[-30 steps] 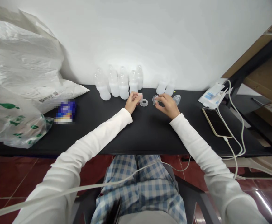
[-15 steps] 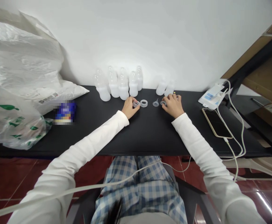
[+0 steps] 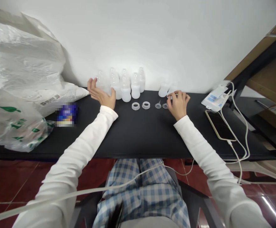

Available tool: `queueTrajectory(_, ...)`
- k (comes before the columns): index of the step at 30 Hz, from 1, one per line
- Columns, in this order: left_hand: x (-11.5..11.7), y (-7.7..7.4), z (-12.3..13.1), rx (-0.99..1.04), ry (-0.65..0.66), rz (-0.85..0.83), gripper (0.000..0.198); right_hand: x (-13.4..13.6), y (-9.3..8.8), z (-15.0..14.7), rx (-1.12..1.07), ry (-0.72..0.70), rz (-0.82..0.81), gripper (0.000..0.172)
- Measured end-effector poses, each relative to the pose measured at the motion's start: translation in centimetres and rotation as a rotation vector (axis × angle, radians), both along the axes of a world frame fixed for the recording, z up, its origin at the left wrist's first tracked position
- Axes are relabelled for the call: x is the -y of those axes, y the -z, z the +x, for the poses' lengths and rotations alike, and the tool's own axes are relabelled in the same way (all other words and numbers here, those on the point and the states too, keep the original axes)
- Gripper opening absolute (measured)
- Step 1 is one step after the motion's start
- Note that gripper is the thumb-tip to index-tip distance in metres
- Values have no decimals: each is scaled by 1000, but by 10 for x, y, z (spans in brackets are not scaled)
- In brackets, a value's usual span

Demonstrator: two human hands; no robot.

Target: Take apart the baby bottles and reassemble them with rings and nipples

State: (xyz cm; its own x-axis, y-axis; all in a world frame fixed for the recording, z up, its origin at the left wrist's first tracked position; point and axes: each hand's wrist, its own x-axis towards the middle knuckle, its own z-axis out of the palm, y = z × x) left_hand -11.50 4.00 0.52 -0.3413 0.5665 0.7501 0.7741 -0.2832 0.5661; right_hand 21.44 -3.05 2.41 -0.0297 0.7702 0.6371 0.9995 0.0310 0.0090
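Several translucent baby bottles stand in a cluster against the white wall on the black table. My left hand is open, palm up and fingers spread, just left of the leftmost bottle. Two clear screw rings lie side by side in front of the bottles. Right of them sit two clear teats. My right hand rests beside the right teat with fingers curled over something small that I cannot make out. Two more bottles stand behind it.
Big plastic bags fill the table's left side, with a blue packet beside them. A phone on a white cable and a small white box lie at the right. A dark shelf frame rises at far right.
My left hand let go of a ring, left it on the table, and swung left and up toward the leftmost bottle, opening. My right hand shifted slightly right, past the teats.
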Motion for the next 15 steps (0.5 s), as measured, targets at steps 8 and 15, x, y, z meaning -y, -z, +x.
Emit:
queueTrajectory(8,-34,32,-13,397,30,-144,78,-2,5,-4,-109,9,88,30)
queueTrajectory(15,-26,27,-16,280,12,-80,53,1,8,-11,-189,-82,104,31)
